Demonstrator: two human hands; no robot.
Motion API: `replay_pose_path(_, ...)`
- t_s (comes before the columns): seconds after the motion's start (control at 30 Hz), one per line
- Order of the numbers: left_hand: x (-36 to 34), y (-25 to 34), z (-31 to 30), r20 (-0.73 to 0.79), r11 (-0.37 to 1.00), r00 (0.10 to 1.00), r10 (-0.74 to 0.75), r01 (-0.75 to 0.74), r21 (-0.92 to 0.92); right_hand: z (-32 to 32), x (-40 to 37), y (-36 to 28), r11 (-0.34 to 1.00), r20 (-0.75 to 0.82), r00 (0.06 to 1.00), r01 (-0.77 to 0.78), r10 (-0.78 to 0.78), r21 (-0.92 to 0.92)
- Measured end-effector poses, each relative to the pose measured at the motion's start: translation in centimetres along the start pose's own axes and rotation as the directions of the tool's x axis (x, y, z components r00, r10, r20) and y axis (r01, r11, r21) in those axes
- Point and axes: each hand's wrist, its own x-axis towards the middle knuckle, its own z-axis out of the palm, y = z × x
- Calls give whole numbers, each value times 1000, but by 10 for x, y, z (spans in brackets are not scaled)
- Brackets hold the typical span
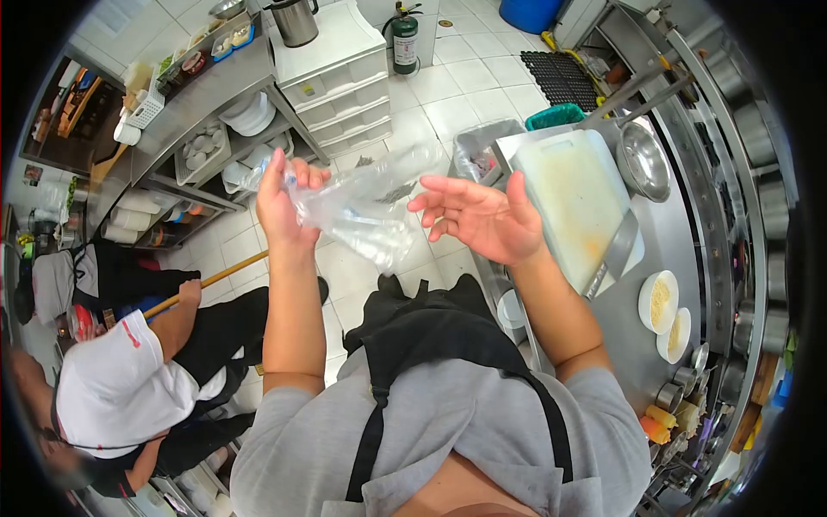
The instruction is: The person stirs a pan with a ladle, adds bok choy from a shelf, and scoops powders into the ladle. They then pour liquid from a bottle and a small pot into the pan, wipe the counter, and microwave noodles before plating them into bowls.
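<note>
Hanging closest to the camera, a black apron (pixel 431 336) covers a grey shirt, and both bare forearms reach forward from it. To the left of the white cutting board (pixel 573 198), the left hand (pixel 280 202) is closed on the top edge of a clear plastic bag (pixel 366 211), thumb and fingers pinching the film. The bag hangs crumpled in the air over the tiled floor, between the two hands. The right hand (pixel 482 220) is just beside the board's left edge, palm up and fingers spread, gripping nothing; its fingertips are close to the bag, though I cannot tell if they touch it.

On the near side of the board, two small white bowls (pixel 659 302) of pale crumbs sit on the steel counter (pixel 629 362). A metal blade (pixel 616 254) lies across the board's near corner. Just beyond the board rests a steel pan (pixel 646 159), and off its far left corner stands a lined bin (pixel 478 151).

Well to the left of the board, a person in a white shirt (pixel 121 388) crouches with a wooden handle (pixel 207 283). Farthest off are a white drawer unit (pixel 340 82) and a fire extinguisher (pixel 404 39).
</note>
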Motion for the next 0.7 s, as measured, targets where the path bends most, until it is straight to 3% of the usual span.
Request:
replay_pose_path(0.03,18,0,-6,-2,1000,1000,-1,1,1,-2,10,4,1000,-1,1000,-1,1,2)
replay_pose_path(0.07,39,-4,-15,-2,989,997,-73,72,-128,-4,21,10,913,-140,989,-19,-41,-407)
replay_pose_path(0.1,52,-6,-19,7,957,989,-147,144,-251,-4,31,15,671,-248,959,-93,-139,-736)
replay_pose_path(0.13,52,-11,4,-108,980,986,-131,112,-167,0,46,20,325,-225,931,-127,-288,-937)
replay_pose_path(0.17,63,-21,8,-95,980,986,-134,118,-160,-6,59,24,322,-227,926,-125,-302,-939)
replay_pose_path(0.23,90,-51,7,-130,923,933,-335,298,-244,-33,74,34,54,-249,892,-247,-378,-968)
replay_pose_path(0.27,102,-63,7,-101,913,925,-366,336,-229,-52,83,37,153,-266,845,-219,-465,-964)
replay_pose_path(0.33,115,-108,19,-81,938,936,-342,346,37,-82,89,26,167,-259,789,-200,-557,-966)
replay_pose_path(0.37,123,-130,17,39,930,946,-321,307,202,-98,90,25,291,-309,750,-162,-584,-943)
replay_pose_path(0.4,130,-146,15,186,908,930,-317,241,344,-138,90,37,131,-196,756,-146,-625,-981)
replay_pose_path(0.43,127,-152,32,230,844,870,-435,305,441,-158,94,39,102,-209,706,-191,-677,-976)
replay_pose_path(0.47,134,-161,41,229,789,793,-565,437,433,-170,96,37,77,-312,696,-348,-647,-934)
replay_pose_path(0.53,160,-188,46,186,751,777,-602,470,464,-170,94,16,79,-469,658,-531,-589,-844)
replay_pose_path(0.57,177,-199,49,206,727,746,-634,483,489,-185,93,14,90,-486,618,-558,-618,-825)
replay_pose_path(0.63,208,-218,58,44,647,753,-656,532,546,-210,93,11,-185,-384,686,-601,-617,-777)
replay_pose_path(0.67,222,-227,67,-46,596,731,-680,589,546,-220,98,7,-166,-397,660,-621,-637,-766)
replay_pose_path(0.7,238,-238,73,-23,576,691,-723,620,533,-230,98,-5,-211,-413,715,-608,-564,-765)
